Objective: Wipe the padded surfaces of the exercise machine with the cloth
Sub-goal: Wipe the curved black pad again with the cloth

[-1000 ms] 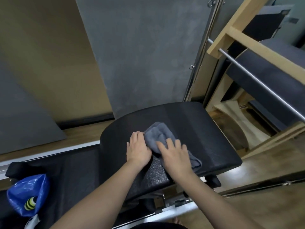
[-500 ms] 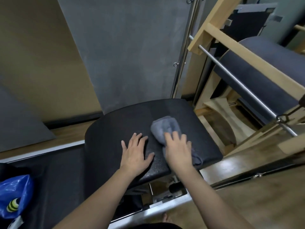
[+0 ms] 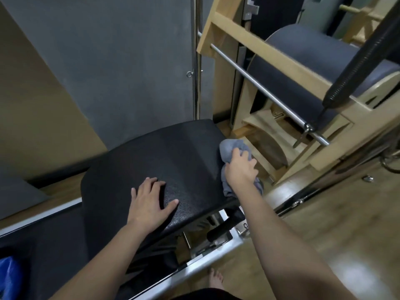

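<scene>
Standing at the near edge, a bare foot (image 3: pixel 215 278) shows on the wooden floor (image 3: pixel 324 224) beside the silver metal frame rail (image 3: pixel 207 263) of the machine. A blue plastic bag (image 3: pixel 8 276) sits at bottom left. Left hand (image 3: pixel 151 202) lies flat on the black textured padded seat (image 3: pixel 168 161), fingers straight and slightly spread, thumb out to the side; likely bracing the body and steadying the pad while the other arm reaches. Right hand (image 3: pixel 240 167) grips the bunched grey cloth (image 3: pixel 234 148), fingers curled over it, at the pad's right edge; cloth drapes over that edge, partly hanging below the wrist. Judged as wiping the side rim, so the cloth is held wrapped rather than flat. Beyond stand a chrome vertical pole (image 3: pixel 195 61), a grey wall panel (image 3: pixel 129 61), and a wooden-framed barrel unit with dark grey upholstery (image 3: pixel 313 50), crossed by a steel bar (image 3: pixel 259 83) with a black coiled spring (image 3: pixel 363 57) hooked to it.

Versus half a second ago: cloth and right hand have shifted from the pad's top centre-right to its right edge; right-hand fingers went from flat to curled. Left hand stays planted at about the same spot. View has swung right, bag nearly out of frame.
</scene>
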Action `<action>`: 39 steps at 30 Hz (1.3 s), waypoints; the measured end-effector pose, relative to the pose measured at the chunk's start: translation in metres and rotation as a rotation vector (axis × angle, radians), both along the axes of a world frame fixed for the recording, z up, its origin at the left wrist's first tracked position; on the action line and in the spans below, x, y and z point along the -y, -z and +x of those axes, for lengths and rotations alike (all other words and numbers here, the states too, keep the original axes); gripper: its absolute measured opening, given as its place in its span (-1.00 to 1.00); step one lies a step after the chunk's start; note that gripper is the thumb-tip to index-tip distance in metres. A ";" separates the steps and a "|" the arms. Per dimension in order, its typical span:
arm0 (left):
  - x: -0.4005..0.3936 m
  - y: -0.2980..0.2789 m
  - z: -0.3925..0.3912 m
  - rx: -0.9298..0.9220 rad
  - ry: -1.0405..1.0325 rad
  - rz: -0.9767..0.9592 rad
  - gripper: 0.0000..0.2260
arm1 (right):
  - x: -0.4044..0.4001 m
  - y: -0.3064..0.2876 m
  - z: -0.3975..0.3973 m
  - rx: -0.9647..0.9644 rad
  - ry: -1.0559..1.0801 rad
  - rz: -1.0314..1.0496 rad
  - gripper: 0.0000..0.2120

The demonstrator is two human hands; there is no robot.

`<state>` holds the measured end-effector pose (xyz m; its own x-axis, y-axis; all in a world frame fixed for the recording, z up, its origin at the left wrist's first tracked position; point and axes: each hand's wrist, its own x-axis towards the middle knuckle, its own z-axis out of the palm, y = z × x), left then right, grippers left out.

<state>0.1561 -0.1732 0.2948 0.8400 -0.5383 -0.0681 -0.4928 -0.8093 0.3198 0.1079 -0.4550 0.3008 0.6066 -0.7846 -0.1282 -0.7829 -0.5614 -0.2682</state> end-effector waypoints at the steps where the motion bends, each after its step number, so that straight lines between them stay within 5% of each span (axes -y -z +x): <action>1: 0.001 0.001 -0.001 0.012 -0.008 0.008 -0.34 | -0.014 -0.002 0.001 0.008 -0.051 -0.031 -0.61; 8: 0.008 0.012 -0.002 0.068 -0.034 0.035 -0.27 | -0.089 0.001 -0.063 0.221 -0.637 -0.327 -0.52; 16: 0.009 0.011 -0.003 0.043 -0.023 0.074 -0.32 | 0.035 0.011 -0.039 0.032 0.202 0.022 -0.63; 19: 0.011 0.012 -0.005 0.047 -0.040 0.066 -0.36 | 0.015 0.002 -0.030 0.007 0.144 -0.014 -0.59; 28: 0.015 0.015 -0.008 0.081 -0.083 0.010 -0.27 | -0.117 -0.003 -0.066 0.270 -0.581 -0.314 -0.62; 35: 0.006 0.004 -0.007 -0.035 -0.040 0.062 -0.37 | -0.011 -0.006 -0.022 0.034 -0.004 -0.017 -0.66; 39: -0.012 0.003 -0.003 -0.034 -0.141 -0.052 -0.46 | -0.042 -0.013 -0.008 -0.024 -0.059 -0.098 -0.59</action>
<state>0.1529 -0.1610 0.2915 0.9053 -0.4185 -0.0733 -0.3632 -0.8517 0.3777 0.1001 -0.4134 0.3141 0.6496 -0.7573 -0.0677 -0.7534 -0.6292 -0.1911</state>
